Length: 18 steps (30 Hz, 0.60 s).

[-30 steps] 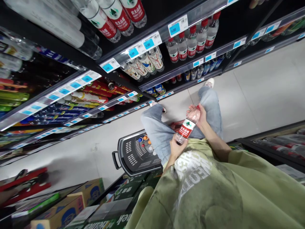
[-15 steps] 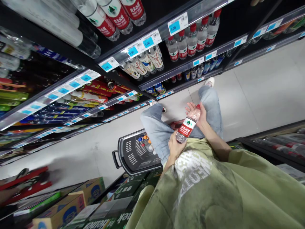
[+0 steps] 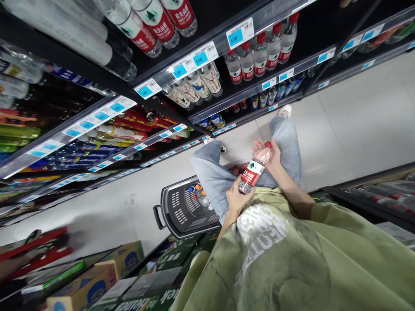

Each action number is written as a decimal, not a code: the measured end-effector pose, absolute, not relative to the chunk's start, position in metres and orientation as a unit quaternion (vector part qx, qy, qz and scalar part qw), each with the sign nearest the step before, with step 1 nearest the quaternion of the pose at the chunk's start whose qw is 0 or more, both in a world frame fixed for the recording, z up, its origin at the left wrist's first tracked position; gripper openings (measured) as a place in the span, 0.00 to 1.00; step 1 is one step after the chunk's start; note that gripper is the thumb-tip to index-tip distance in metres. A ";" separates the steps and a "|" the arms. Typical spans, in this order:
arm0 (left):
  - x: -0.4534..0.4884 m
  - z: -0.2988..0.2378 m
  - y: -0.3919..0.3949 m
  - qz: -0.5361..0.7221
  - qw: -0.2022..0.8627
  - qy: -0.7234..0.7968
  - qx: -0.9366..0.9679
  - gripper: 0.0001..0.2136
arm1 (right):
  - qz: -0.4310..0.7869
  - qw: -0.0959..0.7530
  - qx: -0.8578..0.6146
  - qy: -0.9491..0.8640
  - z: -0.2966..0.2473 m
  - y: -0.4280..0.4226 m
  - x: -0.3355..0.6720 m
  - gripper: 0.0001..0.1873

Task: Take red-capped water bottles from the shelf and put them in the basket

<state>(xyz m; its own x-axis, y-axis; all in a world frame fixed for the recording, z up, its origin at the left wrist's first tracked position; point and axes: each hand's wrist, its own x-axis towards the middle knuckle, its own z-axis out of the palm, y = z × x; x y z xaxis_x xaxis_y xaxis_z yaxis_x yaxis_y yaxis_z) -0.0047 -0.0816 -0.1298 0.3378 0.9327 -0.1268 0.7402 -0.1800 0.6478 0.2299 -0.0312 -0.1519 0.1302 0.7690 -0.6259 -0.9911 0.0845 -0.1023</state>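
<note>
A clear water bottle [image 3: 252, 172] with a red cap and a red and white label lies slanted in front of my lap, held between my hands. My left hand [image 3: 237, 197] is closed round its base. At the neck end, my right hand [image 3: 275, 156] cradles the bottle just below the cap, with the thumb on one side and loosely curved fingers showing on the other. The cap is on the bottle. Below and to the left, a black shopping basket [image 3: 181, 207] stands on the floor, holding several bottles with coloured caps, partly hidden by my leg.
Shelves of drinks with a price-tag rail [image 3: 207, 54] run along the far side. More red-capped bottles [image 3: 261, 54] stand there. Green beer cartons [image 3: 168, 268] and cardboard boxes [image 3: 84, 285] are stacked close by at lower left. A blurred red object [image 3: 39, 250] is at far left.
The bottle has turned slightly about its length, so its label faces a little further left. My left hand has shifted slightly left at the base. The right hand has barely moved.
</note>
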 end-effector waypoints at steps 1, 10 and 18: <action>-0.005 -0.128 -0.081 0.152 0.326 0.559 0.747 0.31 | 0.624 0.704 -0.262 0.214 -0.152 -0.031 0.230 0.19; 0.000 -0.119 -0.082 0.149 0.429 0.595 0.663 0.24 | 0.641 0.699 -0.245 0.203 -0.152 -0.031 0.230 0.19; -0.001 -0.127 -0.077 0.188 0.552 0.560 0.588 0.17 | 0.635 0.696 -0.270 0.198 -0.154 -0.030 0.229 0.17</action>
